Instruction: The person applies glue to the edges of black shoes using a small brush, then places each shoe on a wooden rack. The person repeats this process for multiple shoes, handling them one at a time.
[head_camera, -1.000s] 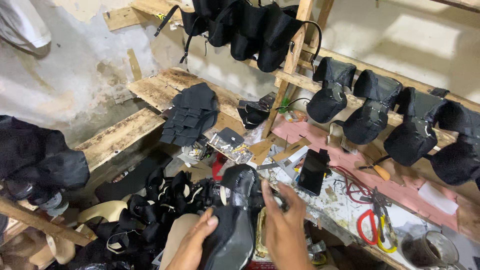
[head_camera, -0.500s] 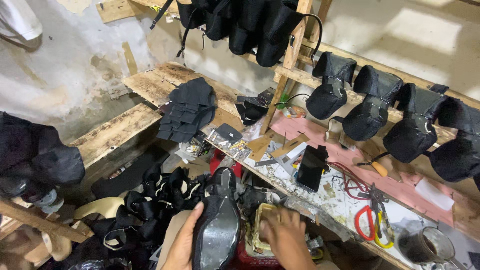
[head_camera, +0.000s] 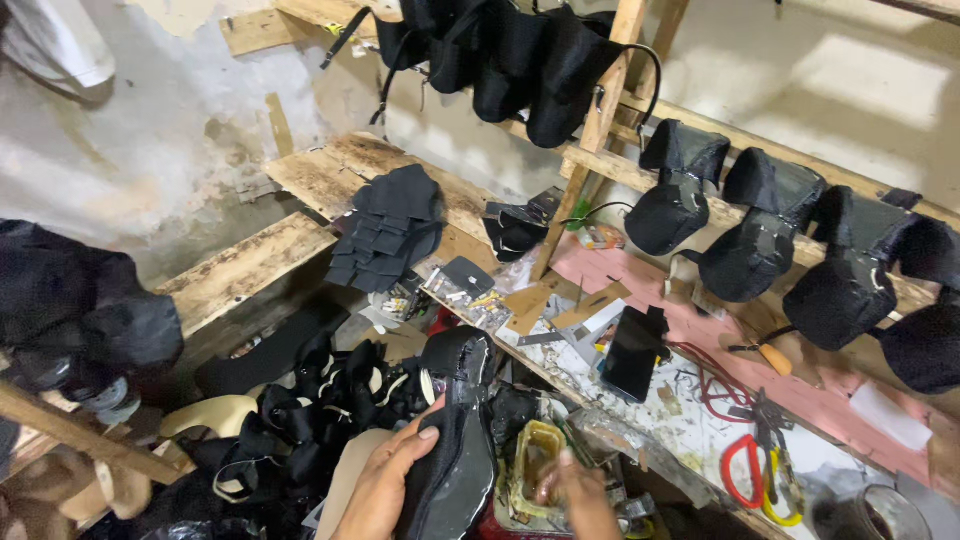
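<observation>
My left hand (head_camera: 385, 480) grips a black shoe upper on a last (head_camera: 452, 430), held sole side up at the bottom centre. My right hand (head_camera: 580, 495) sits just right of it, over a small yellowish open tin (head_camera: 530, 470). Whether its fingers hold anything is unclear because of blur. A heap of black straps and shoe pieces (head_camera: 300, 410) lies to the left of the shoe.
Black lasted uppers (head_camera: 760, 235) lean in a row on the wooden shelf at right; more hang at top (head_camera: 520, 60). A stack of black cut pieces (head_camera: 390, 230), a black flat block (head_camera: 635, 350), red-handled scissors (head_camera: 745, 470) and a dark cup (head_camera: 870, 515) lie on the cluttered bench.
My right hand left the shoe's side and dropped to the tin at its right. The shoe turned sole up and sits lower in my left hand.
</observation>
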